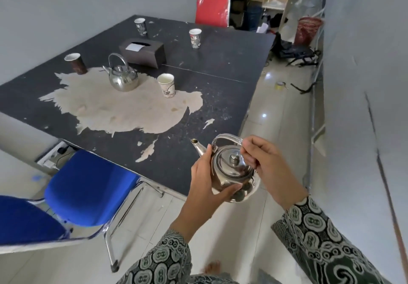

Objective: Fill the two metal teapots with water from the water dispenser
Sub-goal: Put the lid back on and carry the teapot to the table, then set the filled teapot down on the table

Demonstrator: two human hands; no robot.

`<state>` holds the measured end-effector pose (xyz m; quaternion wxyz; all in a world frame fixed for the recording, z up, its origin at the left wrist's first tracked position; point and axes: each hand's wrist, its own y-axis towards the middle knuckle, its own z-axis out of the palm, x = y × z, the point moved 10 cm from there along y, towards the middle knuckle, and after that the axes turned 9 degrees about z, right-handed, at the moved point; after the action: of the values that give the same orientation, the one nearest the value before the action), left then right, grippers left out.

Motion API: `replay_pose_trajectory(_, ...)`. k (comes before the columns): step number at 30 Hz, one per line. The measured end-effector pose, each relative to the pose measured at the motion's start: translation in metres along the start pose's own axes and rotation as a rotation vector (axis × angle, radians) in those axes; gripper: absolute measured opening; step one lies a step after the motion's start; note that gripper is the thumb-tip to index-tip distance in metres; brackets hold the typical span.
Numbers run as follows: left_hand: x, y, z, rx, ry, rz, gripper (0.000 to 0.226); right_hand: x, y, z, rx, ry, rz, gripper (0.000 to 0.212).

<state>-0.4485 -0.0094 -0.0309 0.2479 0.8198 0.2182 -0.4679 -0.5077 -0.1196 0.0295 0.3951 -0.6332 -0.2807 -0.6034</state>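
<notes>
1. Left sleeve (167,259): long, reaching the wrist, woven fabric printed in dark green, black and cream.
2. Right sleeve (318,235): same fabric, wrist length.
3. Print: batik-style rounded medallions, small ringed dots, scrolling curls and fine hatched bands.
4. Left hand (203,186) and right hand (265,160): bare, no gloves.

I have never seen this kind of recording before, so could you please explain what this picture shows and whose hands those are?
There is no machine: a person wears a camera on the head, looking down at their own hands. The left hand cups the body of a metal teapot with its lid on, held beside the table's corner; the right hand grips its handle. On the worn black table stand a second teapot, four paper cups, one of them here, and a dark tissue box. Blue chairs stand at the table's near side. No water dispenser is in view.
</notes>
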Motion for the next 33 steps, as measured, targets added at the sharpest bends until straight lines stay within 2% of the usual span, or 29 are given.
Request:
replay_pose_trajectory(6,0.023,0.062,0.004,-0.053,0.159,-0.077,0.100,-0.003,0.082,-0.009,0.111,0.021,0.022,0.032)
replay_pose_trajectory(12,0.037,0.114,0.016,-0.345,0.257,-0.166,0.084,0.002,0.169,-0.017,0.282,-0.041,0.018,0.032)
replay_pose_trajectory(15,0.036,0.142,0.033,-0.489,0.273,-0.238,0.084,0.009,0.209,-0.029,0.357,-0.050,0.006,0.030)
replay_pose_trajectory(18,0.037,0.173,0.046,-0.543,0.307,-0.226,0.085,0.013,0.238,-0.035,0.425,-0.059,0.029,0.027)
replay_pose_trajectory(22,0.053,0.227,0.060,-0.526,0.367,-0.278,0.081,0.014,0.289,-0.046,0.498,-0.120,0.045,0.026)
replay_pose_trajectory(27,0.093,0.270,0.065,-0.484,0.416,-0.356,0.064,-0.001,0.340,-0.051,0.591,-0.117,0.122,0.016)
replay_pose_trajectory(29,0.110,0.290,0.064,-0.485,0.422,-0.386,0.061,-0.004,0.367,-0.052,0.654,-0.193,0.154,0.012)
replay_pose_trajectory(33,0.136,0.325,0.060,-0.470,0.468,-0.454,0.063,-0.005,0.409,-0.054,0.748,-0.426,0.141,0.018)
